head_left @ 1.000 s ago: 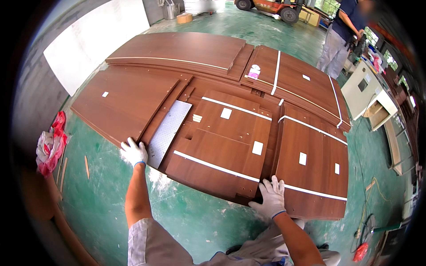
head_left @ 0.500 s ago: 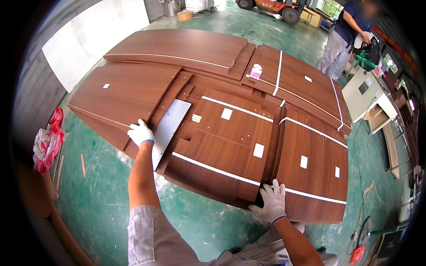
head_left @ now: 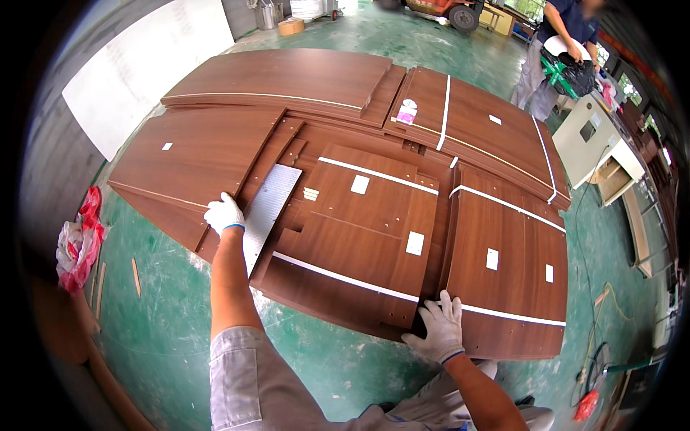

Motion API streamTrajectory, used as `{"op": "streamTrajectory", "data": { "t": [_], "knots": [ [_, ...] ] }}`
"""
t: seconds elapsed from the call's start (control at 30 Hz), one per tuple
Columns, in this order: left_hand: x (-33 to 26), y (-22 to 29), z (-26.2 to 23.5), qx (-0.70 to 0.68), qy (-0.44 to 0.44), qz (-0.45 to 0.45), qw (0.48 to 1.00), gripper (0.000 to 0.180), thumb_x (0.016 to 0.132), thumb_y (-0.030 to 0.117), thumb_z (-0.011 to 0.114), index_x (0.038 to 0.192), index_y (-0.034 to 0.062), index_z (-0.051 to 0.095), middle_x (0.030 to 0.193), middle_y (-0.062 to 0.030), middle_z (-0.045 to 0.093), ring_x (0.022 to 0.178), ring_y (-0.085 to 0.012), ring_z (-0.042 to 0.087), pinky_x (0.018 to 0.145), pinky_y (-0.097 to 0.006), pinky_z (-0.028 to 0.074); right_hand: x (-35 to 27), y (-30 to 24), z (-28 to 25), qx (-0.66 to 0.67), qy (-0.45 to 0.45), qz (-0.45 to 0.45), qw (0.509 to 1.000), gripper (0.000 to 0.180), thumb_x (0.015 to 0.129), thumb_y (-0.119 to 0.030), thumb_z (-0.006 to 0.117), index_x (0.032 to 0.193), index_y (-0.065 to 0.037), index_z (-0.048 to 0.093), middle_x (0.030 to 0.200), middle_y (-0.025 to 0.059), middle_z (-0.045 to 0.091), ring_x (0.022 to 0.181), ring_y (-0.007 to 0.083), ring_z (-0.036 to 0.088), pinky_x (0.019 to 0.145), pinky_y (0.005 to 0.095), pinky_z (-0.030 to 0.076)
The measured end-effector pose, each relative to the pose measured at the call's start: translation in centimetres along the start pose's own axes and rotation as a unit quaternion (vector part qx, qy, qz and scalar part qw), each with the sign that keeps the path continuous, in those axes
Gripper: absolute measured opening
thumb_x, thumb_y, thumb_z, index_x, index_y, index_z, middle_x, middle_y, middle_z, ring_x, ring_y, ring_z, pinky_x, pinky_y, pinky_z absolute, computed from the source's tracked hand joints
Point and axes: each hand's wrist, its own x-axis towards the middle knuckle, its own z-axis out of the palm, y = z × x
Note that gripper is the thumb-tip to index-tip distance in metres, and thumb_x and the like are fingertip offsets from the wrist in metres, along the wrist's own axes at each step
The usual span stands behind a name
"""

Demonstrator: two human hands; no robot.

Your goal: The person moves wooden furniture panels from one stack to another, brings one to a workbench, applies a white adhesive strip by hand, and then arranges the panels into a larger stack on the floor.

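My left hand (head_left: 225, 213), in a white knit glove, rests at the near right corner of a brown wood-grain panel (head_left: 194, 154), its fingers laid out along the edge. Beside it a silver textured strip (head_left: 272, 208) lies on the boards. My right hand (head_left: 440, 327), gloved too, has its fingers spread over the near left edge of a strapped panel bundle (head_left: 471, 223); the thumb points left into the gap. Between my hands sits another strapped panel stack (head_left: 352, 248) with white labels. Neither hand lifts anything.
More brown panels (head_left: 280, 75) lie behind, with a strapped bundle (head_left: 471, 118) at the back right. A co-worker (head_left: 560, 43) holds a black bag (head_left: 573, 74). An orange forklift (head_left: 445, 11) stands far off. Red-and-white plastic (head_left: 77, 241) and wood strips (head_left: 136, 277) lie on the left floor.
My hands keep their places on the panels. The view has shifted slightly. The co-worker's black bag has been turned and lowered a little.
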Motion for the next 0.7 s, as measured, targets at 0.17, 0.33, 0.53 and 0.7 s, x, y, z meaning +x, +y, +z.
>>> {"op": "streamTrajectory", "data": {
  "t": [0.17, 0.33, 0.53, 0.7],
  "knots": [
    [2.6, -1.5, -0.1, 0.112, -0.082, 0.165, 0.976, 0.031, 0.102, 0.018, 0.047, 0.095, -0.0002, 0.071, 0.099, -0.0286, 0.074, 0.094, -0.0434, 0.073, 0.087, -0.051, 0.058, 0.4, -0.1, -0.3, 0.022, -0.001, -0.004, 1.000, 0.078, 0.080, -0.061, 0.076, 0.131, -0.003, 0.070, 0.148, 0.0143, 0.057, 0.155, 0.0393, 0.024, 0.129, 0.0613, 0.007],
    [1.5, -2.8, -2.3, 0.085, -0.122, 0.133, 0.980, 0.049, 0.105, 0.030, 0.037, 0.105, -0.0037, 0.073, 0.110, -0.0348, 0.070, 0.106, -0.0498, 0.069, 0.095, -0.055, 0.056, 0.5, 0.1, -0.6, 0.043, -0.011, -0.001, 0.999, 0.076, 0.081, -0.059, 0.076, 0.131, -0.002, 0.069, 0.147, 0.0145, 0.056, 0.155, 0.0392, 0.025, 0.129, 0.0601, 0.007],
    [1.0, -9.9, -5.5, 0.138, -0.083, 0.183, 0.970, 0.031, 0.101, 0.023, 0.051, 0.104, -0.0038, 0.065, 0.102, -0.0333, 0.068, 0.099, -0.0477, 0.069, 0.084, -0.055, 0.059, 0.1, -0.3, -0.2, 0.048, 0.010, -0.002, 0.999, 0.071, 0.081, -0.056, 0.076, 0.126, -0.001, 0.071, 0.146, 0.0144, 0.058, 0.156, 0.0391, 0.024, 0.130, 0.0594, 0.006],
    [0.2, -15.3, -7.9, 0.281, -0.064, 0.273, 0.918, 0.027, 0.093, 0.011, 0.061, 0.119, 0.0039, 0.057, 0.105, -0.0210, 0.064, 0.099, -0.0370, 0.069, 0.074, -0.046, 0.063, 0.2, -0.2, 0.2, 0.046, 0.026, -0.013, 0.999, 0.069, 0.082, -0.057, 0.075, 0.124, -0.002, 0.071, 0.144, 0.0143, 0.060, 0.155, 0.0393, 0.026, 0.130, 0.0599, 0.006]
  ]
}}
